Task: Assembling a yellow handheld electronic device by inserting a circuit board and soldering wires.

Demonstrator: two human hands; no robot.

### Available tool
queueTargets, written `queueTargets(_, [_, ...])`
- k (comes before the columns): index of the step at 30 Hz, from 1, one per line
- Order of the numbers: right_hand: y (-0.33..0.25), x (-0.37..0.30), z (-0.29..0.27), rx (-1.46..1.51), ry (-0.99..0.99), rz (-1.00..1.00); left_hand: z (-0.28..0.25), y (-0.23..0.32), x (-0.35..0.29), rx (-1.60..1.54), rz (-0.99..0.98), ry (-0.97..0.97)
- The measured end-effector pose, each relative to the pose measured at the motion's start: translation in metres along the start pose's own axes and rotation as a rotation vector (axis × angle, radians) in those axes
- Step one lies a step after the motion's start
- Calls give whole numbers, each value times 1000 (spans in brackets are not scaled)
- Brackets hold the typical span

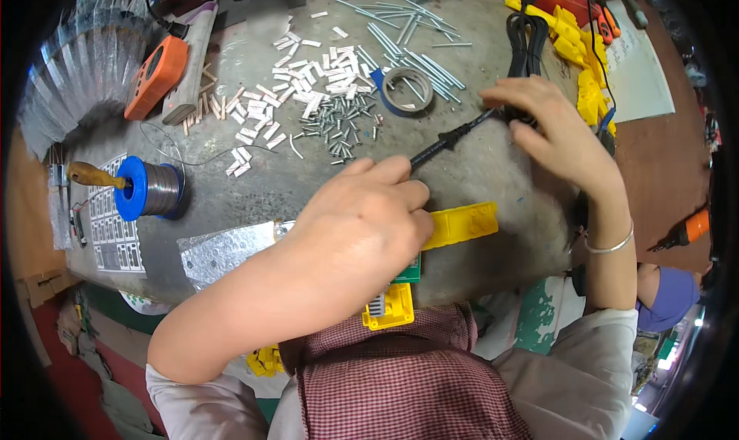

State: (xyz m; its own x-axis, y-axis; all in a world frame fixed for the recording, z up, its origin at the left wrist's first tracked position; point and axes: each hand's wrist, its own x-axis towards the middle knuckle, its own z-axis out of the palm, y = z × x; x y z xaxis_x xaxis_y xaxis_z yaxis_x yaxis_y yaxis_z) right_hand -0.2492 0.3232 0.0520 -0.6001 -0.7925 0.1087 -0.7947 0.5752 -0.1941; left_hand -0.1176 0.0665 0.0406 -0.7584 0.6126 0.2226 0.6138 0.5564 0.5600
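My left hand [369, 213] is bent over the bench edge, its fingers curled around the end of a black cable [453, 137] with a ribbed sleeve. Its fingertips are partly hidden. Beneath that hand, a yellow plastic cover [466, 223] sticks out to the right. A green circuit board [410, 271] and a yellow plastic housing [390, 307] show below it, near my lap. My right hand [543, 120] hovers over the cable, thumb and fingers apart. Just beyond it lies the tied coil of black cable [527, 43].
White-and-pink strips [319, 74], screws [339, 124], metal rods [416, 55] and a tape roll [406, 91] cover the bench's far middle. A blue solder spool [150, 187] and an orange device [156, 78] stand left. Yellow parts [589, 93] line the right side.
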Motion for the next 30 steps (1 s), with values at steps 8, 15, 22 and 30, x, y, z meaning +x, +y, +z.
queueTargets(8, [1, -16, 39, -34, 168, -96, -3, 16, 5, 146, -28, -95])
queueTargets(15, [2, -18, 39, -31, 256, -18, -1, 23, 2, 213, -20, -91])
queueTargets(22, [9, -39, 25, 123, 371, 97, -12, 50, -22, 399, 45, 186])
queueTargets(30, [-18, -101, 11, 78, 313, 165, 18, 66, -87, 164, -208, 360])
